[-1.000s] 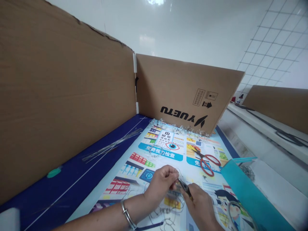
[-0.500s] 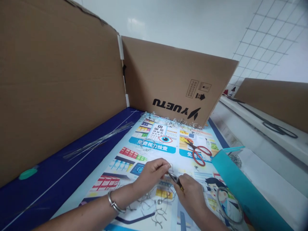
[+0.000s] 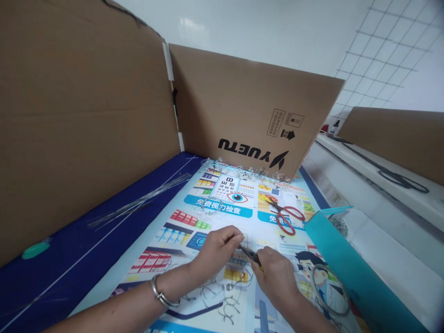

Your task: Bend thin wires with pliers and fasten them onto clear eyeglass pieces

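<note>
My right hand (image 3: pixel 275 273) is closed around a pair of pliers (image 3: pixel 249 253), their jaws pointing up and left. The jaw tips meet the fingertips of my left hand (image 3: pixel 222 247), which is pinched on a thin wire that is mostly hidden by the fingers. A silver bangle (image 3: pixel 163 291) circles the left wrist. Under and below both hands lies a tangle of thin wire pieces (image 3: pixel 229 309), bent into small branches. Beyond the right hand, red-handled scissors (image 3: pixel 286 217) rest with their blades slightly apart.
Cardboard panels (image 3: pixel 249 106) wall off the back and left. A bundle of straight wires (image 3: pixel 138 203) lies on the dark blue surface. More wire pieces (image 3: pixel 249 173) line the back panel. At right are a coil of wire (image 3: pixel 314 296) and a teal-sided box (image 3: pixel 354 263).
Both hands keep almost the same pose, with the pliers still at the left fingertips. The whole view has shifted slightly.
</note>
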`<state>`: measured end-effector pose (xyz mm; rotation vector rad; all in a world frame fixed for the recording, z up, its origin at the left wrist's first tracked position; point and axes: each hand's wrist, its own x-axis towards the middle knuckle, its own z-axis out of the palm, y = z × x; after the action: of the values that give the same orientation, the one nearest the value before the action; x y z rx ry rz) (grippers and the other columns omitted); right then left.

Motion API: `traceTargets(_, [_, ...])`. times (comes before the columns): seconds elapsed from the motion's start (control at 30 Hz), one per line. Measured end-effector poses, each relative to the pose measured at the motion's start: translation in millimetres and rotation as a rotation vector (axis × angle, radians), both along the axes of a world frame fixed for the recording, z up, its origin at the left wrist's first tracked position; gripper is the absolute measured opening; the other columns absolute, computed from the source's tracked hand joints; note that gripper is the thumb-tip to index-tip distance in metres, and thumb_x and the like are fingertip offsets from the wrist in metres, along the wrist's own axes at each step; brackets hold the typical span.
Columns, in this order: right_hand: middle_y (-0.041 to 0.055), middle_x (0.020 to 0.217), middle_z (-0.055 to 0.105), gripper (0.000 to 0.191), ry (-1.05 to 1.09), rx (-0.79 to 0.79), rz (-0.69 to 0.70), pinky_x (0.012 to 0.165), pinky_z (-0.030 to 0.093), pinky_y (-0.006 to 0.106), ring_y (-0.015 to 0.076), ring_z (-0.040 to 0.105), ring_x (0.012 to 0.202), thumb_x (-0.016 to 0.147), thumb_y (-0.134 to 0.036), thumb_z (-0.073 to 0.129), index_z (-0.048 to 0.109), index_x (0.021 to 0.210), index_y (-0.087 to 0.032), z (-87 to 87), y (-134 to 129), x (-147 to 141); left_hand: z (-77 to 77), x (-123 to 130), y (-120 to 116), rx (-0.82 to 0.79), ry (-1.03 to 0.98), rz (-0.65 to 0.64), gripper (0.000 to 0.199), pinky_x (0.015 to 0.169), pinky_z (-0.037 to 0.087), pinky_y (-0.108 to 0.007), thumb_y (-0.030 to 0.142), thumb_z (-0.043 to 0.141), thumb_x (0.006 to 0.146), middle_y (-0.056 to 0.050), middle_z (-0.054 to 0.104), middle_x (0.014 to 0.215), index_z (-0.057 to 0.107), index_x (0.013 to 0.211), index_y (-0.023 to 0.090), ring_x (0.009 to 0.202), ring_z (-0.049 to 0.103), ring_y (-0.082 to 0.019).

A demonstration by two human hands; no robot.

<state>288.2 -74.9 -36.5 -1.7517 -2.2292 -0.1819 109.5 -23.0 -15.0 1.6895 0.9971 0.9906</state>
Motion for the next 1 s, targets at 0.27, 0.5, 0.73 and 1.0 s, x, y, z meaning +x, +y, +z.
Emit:
traceTargets(0.27, [0.0007,0.069,0.054,0.017,-0.019,0.036,0.027,0.058,0.022,0.026,0.0144,0.047,0.066,0.082,-0.031,0.052,0.051,0.07,-0.02,-2.6,-0.5,1.5,-4.0,0.7,6.6,-0.201,-0.133,-0.096,0.02,0.048,0.034,-0.018,0.031,0.05,0.081,0.005,0.045,0.052,0.054,0.069,0.016,0.047,0.043,-0.008])
traceTargets(0.5, [0.0011,0.071,0.054,0.019,-0.009,0.02,-0.002,0.058,0.022,0.026,0.0142,0.047,0.067,0.083,-0.034,0.05,0.051,0.071,-0.02,1.5,-1.9,0.1,-3.3,-0.4,8.2,-0.148,-0.11,-0.059,0.019,0.051,0.037,-0.019,0.028,0.049,0.081,0.003,0.049,0.058,0.055,0.068,0.015,0.051,0.047,-0.009])
traceTargets(0.73, [0.0019,0.071,0.054,0.021,-0.028,0.035,-0.008,0.058,0.022,0.026,0.0147,0.046,0.068,0.083,-0.036,0.048,0.051,0.071,-0.019,1.6,-0.7,-1.8,-3.0,-0.2,3.6,0.069,0.067,0.06,0.021,0.055,0.036,-0.019,0.025,0.046,0.082,0.003,0.051,0.059,0.055,0.066,0.016,0.057,0.047,-0.01])
traceTargets(1.0, [0.0009,0.071,0.054,0.016,-0.049,0.035,-0.013,0.058,0.02,0.027,0.0151,0.046,0.068,0.081,-0.032,0.052,0.052,0.072,-0.02,1.9,-0.8,-3.1,-7.5,1.8,2.4,0.122,0.107,0.088,0.022,0.054,0.035,-0.019,0.025,0.046,0.083,0.004,0.05,0.057,0.055,0.065,0.017,0.056,0.045,-0.01])
